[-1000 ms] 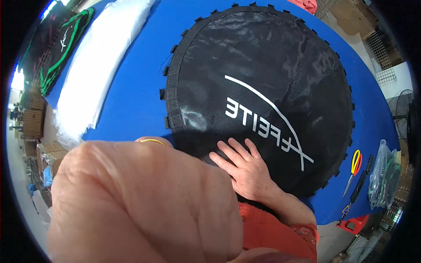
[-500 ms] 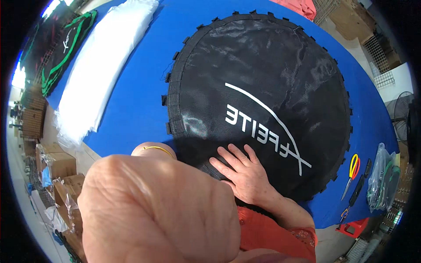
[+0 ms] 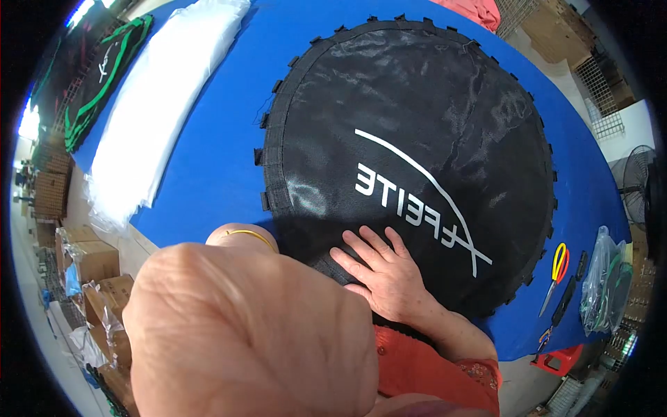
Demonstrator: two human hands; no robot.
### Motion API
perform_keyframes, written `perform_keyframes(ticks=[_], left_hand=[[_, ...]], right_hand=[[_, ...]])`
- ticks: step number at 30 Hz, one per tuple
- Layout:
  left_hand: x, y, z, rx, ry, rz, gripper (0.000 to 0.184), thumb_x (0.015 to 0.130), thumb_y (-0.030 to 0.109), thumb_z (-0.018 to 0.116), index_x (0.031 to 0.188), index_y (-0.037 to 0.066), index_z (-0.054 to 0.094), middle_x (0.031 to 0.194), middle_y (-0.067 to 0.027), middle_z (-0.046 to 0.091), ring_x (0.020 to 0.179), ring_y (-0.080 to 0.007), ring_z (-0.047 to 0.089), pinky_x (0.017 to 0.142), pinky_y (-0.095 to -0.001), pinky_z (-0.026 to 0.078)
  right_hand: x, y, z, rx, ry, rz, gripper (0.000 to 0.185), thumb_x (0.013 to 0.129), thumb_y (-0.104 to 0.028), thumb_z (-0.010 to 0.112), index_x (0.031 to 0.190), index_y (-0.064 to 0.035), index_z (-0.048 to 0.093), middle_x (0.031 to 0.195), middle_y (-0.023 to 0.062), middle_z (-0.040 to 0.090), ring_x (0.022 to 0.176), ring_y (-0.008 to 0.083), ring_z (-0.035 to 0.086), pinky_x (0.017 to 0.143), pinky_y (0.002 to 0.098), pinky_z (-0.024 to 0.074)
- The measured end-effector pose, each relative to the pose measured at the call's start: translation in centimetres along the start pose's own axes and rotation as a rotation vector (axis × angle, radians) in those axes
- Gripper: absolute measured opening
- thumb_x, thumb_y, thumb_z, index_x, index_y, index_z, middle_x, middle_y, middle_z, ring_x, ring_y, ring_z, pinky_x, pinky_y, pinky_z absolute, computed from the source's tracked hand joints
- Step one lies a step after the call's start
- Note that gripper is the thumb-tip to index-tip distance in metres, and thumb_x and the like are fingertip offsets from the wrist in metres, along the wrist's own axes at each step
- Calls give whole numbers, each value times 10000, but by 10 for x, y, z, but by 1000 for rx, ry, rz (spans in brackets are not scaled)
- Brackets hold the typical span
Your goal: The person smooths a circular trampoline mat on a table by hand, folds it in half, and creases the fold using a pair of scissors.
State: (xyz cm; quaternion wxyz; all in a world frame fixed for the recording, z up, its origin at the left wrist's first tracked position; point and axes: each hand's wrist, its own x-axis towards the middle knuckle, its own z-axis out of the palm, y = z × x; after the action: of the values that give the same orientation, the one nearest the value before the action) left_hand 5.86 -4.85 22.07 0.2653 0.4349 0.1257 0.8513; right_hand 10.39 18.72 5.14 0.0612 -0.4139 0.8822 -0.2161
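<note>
Ok, bracelet (image 3: 251, 232) shows more than second ago; left hand (image 3: 250, 333) close up, 7 o'clock, can't tell fingers or hold. Right hand (image 3: 399, 285) flat on black mat (image 3: 389, 90), 1 o'clock, fingers (image 3: 361, 250) spread, gripping nothing. Probably just steadying it.

Our left hand (image 3: 250, 333) looms close to the lens, cut off by the bottom edge, its own fingers out of sight. It hides part of the round black mat's near rim (image 3: 276, 167); what lies beneath our right hand (image 3: 389, 281) is covered too. Far beyond the right hand's fingers, the top edge crops the white plastic sheets (image 3: 156, 104) and red cloth (image 3: 476, 10). Far left of those fingers, lettering on the green-edged black piece (image 3: 94, 87) is too small to read.
</note>
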Motion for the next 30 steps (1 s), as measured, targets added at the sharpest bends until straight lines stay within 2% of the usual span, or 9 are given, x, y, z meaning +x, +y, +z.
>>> perform_keyframes(ticks=[3,15,30], left_hand=[[1,-1,2,0,-1,3,335,1109,93,456,901,-112,621,705,-303,613,459,-265,525,417,-373,309],[3,0,2,-28,-3,-4,335,1107,90,454,903,-116,621,731,-316,619,472,-273,532,425,-380,318],[2,0,4,-89,38,-25,335,1106,86,450,905,-121,621,764,-332,627,488,-282,541,434,-389,329]], right_hand=[[-1,2,2,-43,0,-28,667,966,-531,700,1542,-214,587,1608,90,541,1482,314,493,1248,573,306],[-1,3,3,-43,7,-36,681,964,-542,698,1546,-210,582,1606,91,544,1476,322,498,1234,584,327],[-1,2,1,-50,-10,-29,678,966,-547,696,1552,-224,584,1605,82,546,1482,308,488,1260,565,284]])
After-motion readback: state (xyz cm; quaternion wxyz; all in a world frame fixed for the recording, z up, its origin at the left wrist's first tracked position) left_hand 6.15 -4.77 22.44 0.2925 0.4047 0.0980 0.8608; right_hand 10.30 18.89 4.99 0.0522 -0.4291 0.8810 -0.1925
